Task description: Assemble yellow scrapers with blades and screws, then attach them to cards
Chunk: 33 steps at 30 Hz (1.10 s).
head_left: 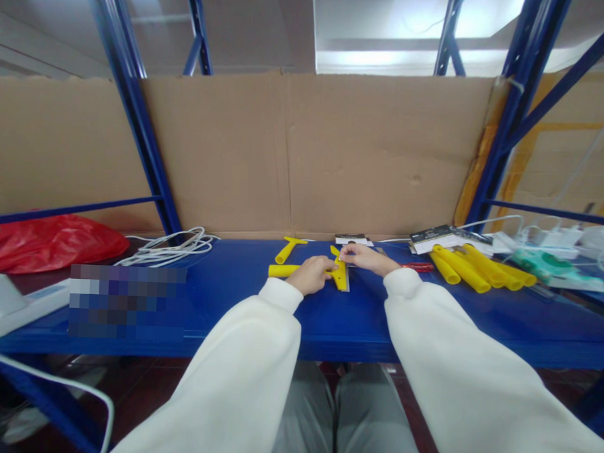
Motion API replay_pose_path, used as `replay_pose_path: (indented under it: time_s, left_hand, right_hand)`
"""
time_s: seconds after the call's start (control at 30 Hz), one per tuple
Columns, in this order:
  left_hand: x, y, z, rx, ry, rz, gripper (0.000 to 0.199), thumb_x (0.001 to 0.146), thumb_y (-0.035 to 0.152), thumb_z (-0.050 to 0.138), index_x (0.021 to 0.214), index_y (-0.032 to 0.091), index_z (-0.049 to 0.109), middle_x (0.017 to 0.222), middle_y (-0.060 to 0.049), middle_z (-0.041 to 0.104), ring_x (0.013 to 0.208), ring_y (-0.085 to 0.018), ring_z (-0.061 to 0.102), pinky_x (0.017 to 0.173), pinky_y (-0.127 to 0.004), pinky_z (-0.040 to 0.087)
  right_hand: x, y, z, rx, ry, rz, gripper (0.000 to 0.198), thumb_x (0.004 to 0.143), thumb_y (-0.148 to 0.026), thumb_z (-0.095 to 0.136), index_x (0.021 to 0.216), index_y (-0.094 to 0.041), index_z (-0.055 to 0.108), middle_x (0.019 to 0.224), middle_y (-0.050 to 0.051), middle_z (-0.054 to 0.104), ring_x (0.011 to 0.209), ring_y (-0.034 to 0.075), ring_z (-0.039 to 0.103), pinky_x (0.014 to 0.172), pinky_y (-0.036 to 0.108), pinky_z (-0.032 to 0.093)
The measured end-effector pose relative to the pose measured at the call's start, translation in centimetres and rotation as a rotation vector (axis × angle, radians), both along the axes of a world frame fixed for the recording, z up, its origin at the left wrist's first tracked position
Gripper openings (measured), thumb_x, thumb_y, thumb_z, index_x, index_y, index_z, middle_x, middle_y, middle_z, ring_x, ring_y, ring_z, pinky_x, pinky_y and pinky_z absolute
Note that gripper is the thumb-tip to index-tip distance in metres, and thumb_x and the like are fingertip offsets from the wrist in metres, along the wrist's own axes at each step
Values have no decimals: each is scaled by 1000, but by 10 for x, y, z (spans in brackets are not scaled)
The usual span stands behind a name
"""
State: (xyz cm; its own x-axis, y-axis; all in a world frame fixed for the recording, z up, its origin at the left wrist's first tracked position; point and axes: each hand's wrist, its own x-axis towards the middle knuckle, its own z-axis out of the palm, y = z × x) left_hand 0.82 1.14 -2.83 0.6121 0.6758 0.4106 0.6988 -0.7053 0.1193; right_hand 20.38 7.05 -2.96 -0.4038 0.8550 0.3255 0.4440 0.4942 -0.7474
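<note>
Scraper [340, 279], yellow handles [461, 268] right, white cable [169, 253] left; cardboard [225, 156] behind

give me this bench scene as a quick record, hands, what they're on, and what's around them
left hand: gripping the yellow tool near its wide head
right hand: fingertips at the upper part of the head; exact grip too small to tell
behind left hand: yellow T-shaped piece, lying apart
right of right hand: thin red item, then a group of yellow handles
far left: red bag, coiled white cable
surface: blue tabletop
backdrop: cardboard panel
</note>
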Motion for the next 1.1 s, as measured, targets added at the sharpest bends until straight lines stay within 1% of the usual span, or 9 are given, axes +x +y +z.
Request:
replay_pose_path:
  time_s: [0.2,0.5,0.77,0.9,1.1]
  left_hand:
    - [-1,0,0,24,3,0,28,77,7,64,101,17,71,104,-7,73,102,-21,67,91,-29,50]
    - [0,-4,3,-1,-13,7,26,78,5,63,100,16,71,105,-9,72,103,-22,66,94,-31,49]
    - [1,-4,1,13,16,-2,26,78,5,62,100,16,71,105,-9,72,103,-22,66,93,-32,49]
    - [1,-5,3,16,27,-3,26,78,5,62,100,15,71,104,-9,72,104,-23,66,93,-32,49]
    - [1,-6,4,30,25,-29,28,78,4,62,100,18,72,103,-7,72,103,-21,66,93,-30,49]
  right_hand:
    - [-1,-2,1,-9,-16,-16,14,72,-28,67,66,-17,60,70,1,65,71,16,59,76,31,49]
    - [-1,-8,4,84,-68,-5,15,72,-30,67,65,-18,62,72,2,67,74,18,61,78,32,49]
    - [-3,-13,8,104,-89,-36,9,71,-23,65,65,-17,63,77,4,68,79,20,63,82,34,48]
    - [-1,-12,8,103,-94,-14,11,71,-27,67,67,-17,65,78,5,70,80,20,63,81,35,49]
    - [2,-9,7,110,-100,15,15,71,-31,69,69,-17,65,78,5,70,82,21,64,81,35,49]
